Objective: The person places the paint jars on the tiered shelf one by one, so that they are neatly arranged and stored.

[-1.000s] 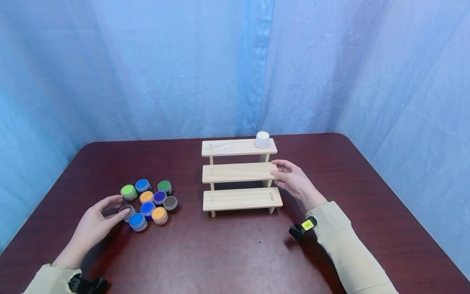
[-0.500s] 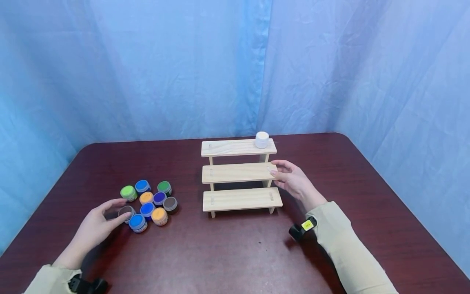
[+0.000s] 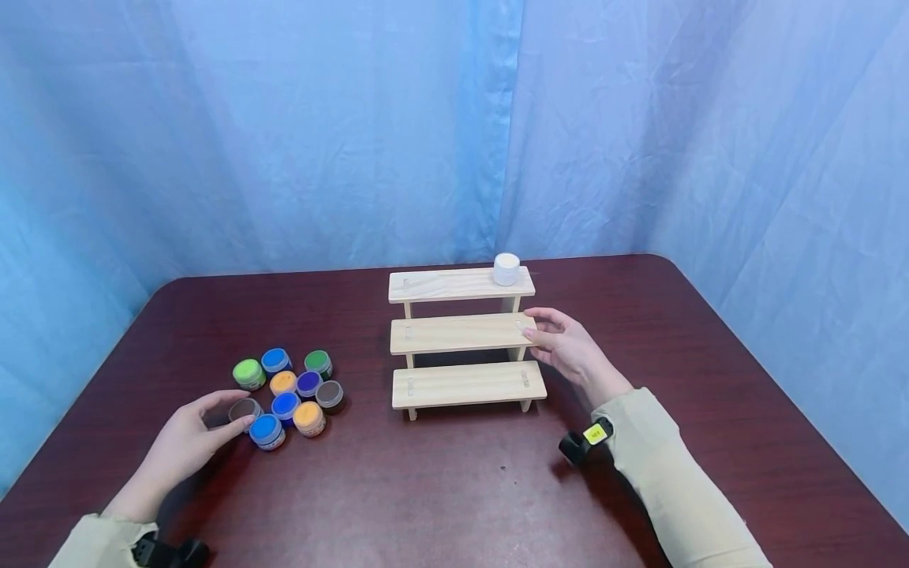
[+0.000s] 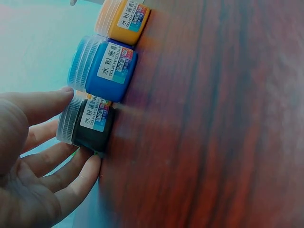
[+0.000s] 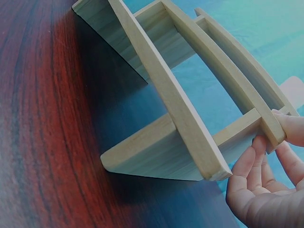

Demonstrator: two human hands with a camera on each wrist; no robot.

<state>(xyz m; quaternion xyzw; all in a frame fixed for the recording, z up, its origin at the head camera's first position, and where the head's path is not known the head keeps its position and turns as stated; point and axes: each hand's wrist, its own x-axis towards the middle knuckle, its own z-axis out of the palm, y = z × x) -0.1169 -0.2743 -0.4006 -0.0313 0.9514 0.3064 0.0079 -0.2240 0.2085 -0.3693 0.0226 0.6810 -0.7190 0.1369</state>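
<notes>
My left hand [image 3: 188, 438] is at the near left of the paint jars, its thumb and fingers around a dark gouache paint jar [image 4: 95, 126] that stands on the table. In the left wrist view the thumb tip is at the edge of its clear lid, and the fingers curve along its other side. A blue paint jar [image 3: 267, 431] stands right beside it. My right hand [image 3: 570, 351] pinches the right end of the middle step of a three-step wooden display stand [image 3: 454, 334], thumb on top. A white paint jar [image 3: 506, 270] sits on the top step's right end.
Several more jars stand close together, among them a light green jar [image 3: 249, 374], a dark green jar [image 3: 319, 363] and an orange jar [image 3: 309, 418]. The dark red wooden table [image 3: 454, 489] is bounded by blue curtains [image 3: 341, 142] at the back and sides.
My left hand has shifted slightly right and closed its thumb and fingers around the dark paint jar. The right hand stays on the stand.
</notes>
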